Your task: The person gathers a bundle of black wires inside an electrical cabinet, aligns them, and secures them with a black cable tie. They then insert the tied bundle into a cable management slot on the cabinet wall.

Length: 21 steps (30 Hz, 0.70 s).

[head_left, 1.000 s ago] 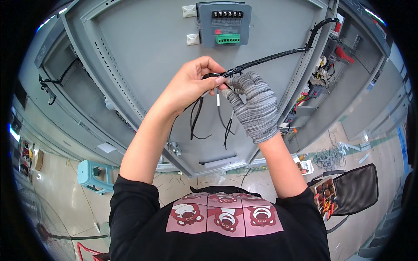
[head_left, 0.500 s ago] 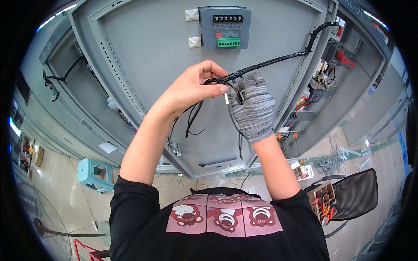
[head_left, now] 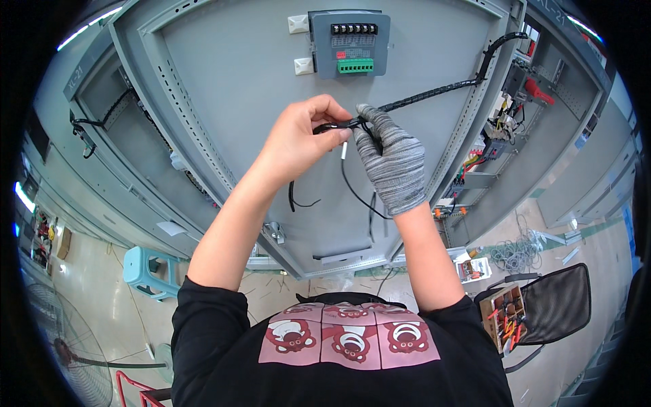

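Note:
A black wrapped cable bundle [head_left: 434,93] runs from the cabinet's upper right edge down to my hands. My bare left hand [head_left: 305,132] pinches its end between thumb and fingers. My right hand [head_left: 393,156], in a grey knitted glove, is closed around the bundle just right of the left fingertips. From between the hands hangs a thin black wire with a white sleeve [head_left: 344,150]. Other loose black wire ends [head_left: 293,197] dangle below my left hand. Behind them is the grey metal door panel [head_left: 224,81].
Above my hands, a grey meter [head_left: 349,44] with black and green terminal blocks is set in the panel, beside two white mounts [head_left: 303,66]. Open cabinets with wiring [head_left: 498,129] stand at right. A teal stool [head_left: 146,271], a fan [head_left: 68,346] and a tool bag [head_left: 556,305] are on the floor.
My gloved hand has turned, its fingers now reaching up over the bundle. The white-sleeved wire now hangs down in a curve, more exposed. My left hand keeps its pinch.

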{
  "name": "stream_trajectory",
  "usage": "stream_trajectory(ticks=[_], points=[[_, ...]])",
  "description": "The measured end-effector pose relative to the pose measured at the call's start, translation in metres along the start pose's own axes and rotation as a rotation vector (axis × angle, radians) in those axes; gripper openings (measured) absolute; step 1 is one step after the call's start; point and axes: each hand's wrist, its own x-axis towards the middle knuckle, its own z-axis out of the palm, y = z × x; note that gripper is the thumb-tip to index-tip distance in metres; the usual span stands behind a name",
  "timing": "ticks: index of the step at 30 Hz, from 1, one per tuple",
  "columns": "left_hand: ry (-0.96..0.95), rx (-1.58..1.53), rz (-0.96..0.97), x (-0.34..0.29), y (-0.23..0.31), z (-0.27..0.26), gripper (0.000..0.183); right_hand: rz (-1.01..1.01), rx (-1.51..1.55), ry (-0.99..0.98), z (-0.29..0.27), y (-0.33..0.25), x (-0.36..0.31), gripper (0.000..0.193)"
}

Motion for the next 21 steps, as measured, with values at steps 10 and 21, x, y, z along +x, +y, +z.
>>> stream_trajectory(ticks=[10,21], points=[[0.297,0.946,0.457,-0.027,0.023,0.034,0.012,0.084,0.139,-0.06,0.0,0.003,0.005,0.026],[0.026,0.673,0.187,-0.037,0.005,0.042,0.021,0.478,0.799,-0.23,-0.012,0.008,0.004,0.032]])
